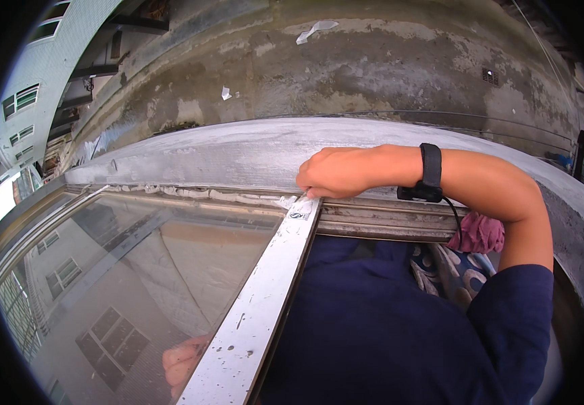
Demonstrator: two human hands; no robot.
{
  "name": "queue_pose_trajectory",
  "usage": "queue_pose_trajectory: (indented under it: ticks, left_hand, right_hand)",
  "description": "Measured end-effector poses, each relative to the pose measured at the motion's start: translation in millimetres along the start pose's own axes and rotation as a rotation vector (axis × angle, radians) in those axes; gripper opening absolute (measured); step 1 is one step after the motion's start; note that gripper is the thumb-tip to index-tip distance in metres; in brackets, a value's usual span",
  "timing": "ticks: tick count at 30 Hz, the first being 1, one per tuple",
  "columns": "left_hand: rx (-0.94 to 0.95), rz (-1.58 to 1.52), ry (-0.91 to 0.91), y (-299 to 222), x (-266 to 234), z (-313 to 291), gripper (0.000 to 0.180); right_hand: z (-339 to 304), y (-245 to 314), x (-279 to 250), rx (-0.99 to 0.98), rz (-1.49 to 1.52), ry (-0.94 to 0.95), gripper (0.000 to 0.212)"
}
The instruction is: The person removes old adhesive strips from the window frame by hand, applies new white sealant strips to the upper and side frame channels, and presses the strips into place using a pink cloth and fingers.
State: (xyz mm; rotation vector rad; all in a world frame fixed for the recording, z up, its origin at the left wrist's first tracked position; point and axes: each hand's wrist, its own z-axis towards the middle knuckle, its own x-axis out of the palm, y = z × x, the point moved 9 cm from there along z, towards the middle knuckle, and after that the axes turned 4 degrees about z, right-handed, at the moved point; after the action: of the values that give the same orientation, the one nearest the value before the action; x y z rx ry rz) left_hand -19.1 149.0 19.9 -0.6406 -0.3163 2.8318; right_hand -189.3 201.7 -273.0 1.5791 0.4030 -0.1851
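My right hand [336,172] reaches across from the right, its fingers bent and pinched together at the bottom corner of a sliding window sash [255,307]. Whatever the fingertips press or hold is hidden beneath them. A small white scrap [287,202] shows beside them. The sash has a white, speckled upright and a dusty glass pane [170,270]. Near the lower edge, my left hand [182,361] shows dimly at the pane, with curled fingers. The sash upright covers the rest of that hand, so its hold is hidden.
Right of the sash runs a grooved, dirty window track [386,221]. A pink cloth [479,233] lies by its right end. Beyond the track is a grey outer sill [217,152], with stained concrete ground [373,74] far below. A pale building [69,54] stands at left.
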Motion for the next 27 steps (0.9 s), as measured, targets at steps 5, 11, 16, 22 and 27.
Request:
queue_pose_trajectory:
  ticks: [5, 11, 16, 22, 27]
  left_hand:
    - [0.026, -0.007, 0.011, -3, -3, 0, 0.065]
    - [0.023, -0.021, 0.012, -4, -1, 0, 0.064]
    - [0.012, -0.027, 0.027, -4, 1, 1, 0.064]
    - [0.019, -0.044, 0.044, -3, 6, 2, 0.064]
    - [0.036, -0.083, 0.028, -6, 6, 4, 0.063]
  right_hand:
    - [0, 5, -1, -0.018, -0.046, 0.011, 0.022]
    - [-1, -2, 3, 0.034, -0.006, 0.018, 0.022]
    - [3, -2, 5, -0.016, 0.073, -0.034, 0.023]
    - [5, -17, 12, 0.131, -0.002, 0.092, 0.019]
    - [4, -6, 6, 0.08, -0.114, 0.081, 0.02]
